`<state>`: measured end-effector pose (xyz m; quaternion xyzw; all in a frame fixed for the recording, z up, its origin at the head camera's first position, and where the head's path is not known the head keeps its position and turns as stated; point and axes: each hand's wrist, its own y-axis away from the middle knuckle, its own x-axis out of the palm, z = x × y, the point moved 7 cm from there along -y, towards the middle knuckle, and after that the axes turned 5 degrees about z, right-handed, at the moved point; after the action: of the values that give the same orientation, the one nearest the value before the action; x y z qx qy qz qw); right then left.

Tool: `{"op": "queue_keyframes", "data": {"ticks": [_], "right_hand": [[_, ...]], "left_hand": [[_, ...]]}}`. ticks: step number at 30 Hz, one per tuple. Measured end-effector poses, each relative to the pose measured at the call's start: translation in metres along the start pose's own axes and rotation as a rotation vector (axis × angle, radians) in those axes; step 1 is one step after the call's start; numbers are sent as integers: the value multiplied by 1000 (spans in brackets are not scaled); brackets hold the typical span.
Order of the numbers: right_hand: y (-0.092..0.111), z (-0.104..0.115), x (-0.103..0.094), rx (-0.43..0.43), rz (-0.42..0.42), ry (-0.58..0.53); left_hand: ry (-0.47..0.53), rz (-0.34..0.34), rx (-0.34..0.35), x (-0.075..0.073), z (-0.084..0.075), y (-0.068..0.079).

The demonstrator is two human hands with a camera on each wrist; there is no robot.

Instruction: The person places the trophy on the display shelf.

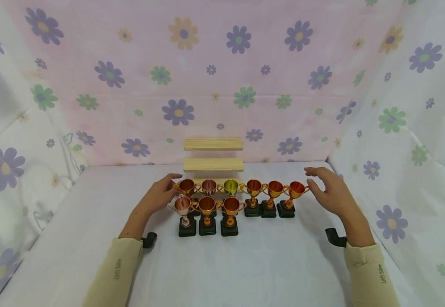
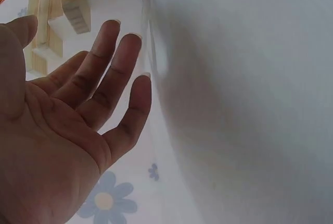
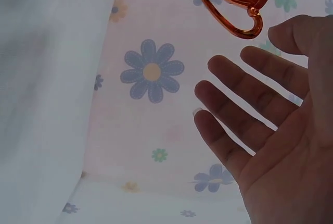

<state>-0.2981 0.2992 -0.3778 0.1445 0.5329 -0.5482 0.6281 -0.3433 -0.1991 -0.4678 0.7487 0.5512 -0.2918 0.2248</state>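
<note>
Small trophy cups on black square bases stand close together on the white table. A front row has a rose-coloured trophy at its left end and two orange-gold ones; behind it are a dark orange trophy, a pinkish trophy and a yellow-gold trophy. Three more orange-gold ones continue to the right. Beside the left end, my left hand has its fingers spread and loosely bent, holding nothing. My right hand hovers with parted fingers beside the handle of the rightmost trophy, likewise holding nothing.
Behind the trophies rises a stepped wooden rack with a top plank and a middle plank; its lowest plank is partly hidden by cups. Flower-patterned cloth hangs behind and on both sides of the white table.
</note>
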Motion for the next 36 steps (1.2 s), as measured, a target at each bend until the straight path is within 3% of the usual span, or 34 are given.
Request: {"op": "queue_keyframes", "data": {"ticks": [8, 14, 20, 28, 36], "right_hand": [[-1, 16, 5, -39, 58, -29], [-2, 20, 12, -55, 127, -50], [-2, 21, 16, -83, 170, -30], [0, 21, 22, -122, 175, -20], [-2, 21, 20, -112, 159, -8]], "left_hand": [[97, 28, 20, 9, 5, -8], [186, 32, 49, 13, 3, -7], [283, 41, 38, 18, 12, -6], [378, 68, 24, 23, 21, -3], [375, 91, 50, 22, 23, -5]]}}
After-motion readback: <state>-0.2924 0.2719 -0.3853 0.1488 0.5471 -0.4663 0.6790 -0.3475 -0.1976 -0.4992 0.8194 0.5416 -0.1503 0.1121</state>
